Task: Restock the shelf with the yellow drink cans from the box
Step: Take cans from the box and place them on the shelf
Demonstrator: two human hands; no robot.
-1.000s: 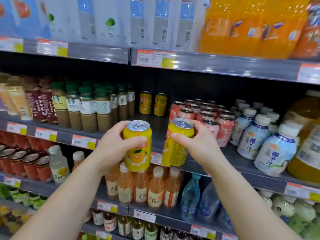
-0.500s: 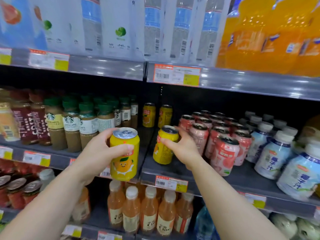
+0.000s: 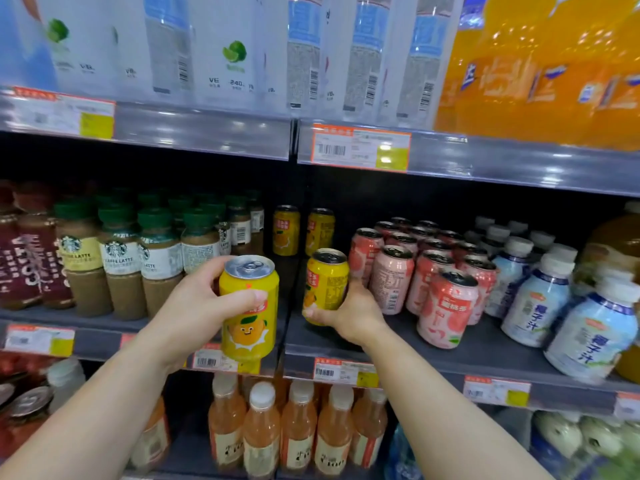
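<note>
Right hand (image 3: 346, 315) has carried yellow can (image 3: 325, 280) from shelf edge inward, just left of pink cans (image 3: 446, 306), fingers still wrapped round it. Left hand (image 3: 201, 306) grips second can (image 3: 249, 306), waiting further left of pink cans. Placement nearly done.

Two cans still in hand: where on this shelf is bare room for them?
Bare shelf runs from the two rear yellow cans forward, between the latte bottles and pink cans. Both sides are packed.
</note>
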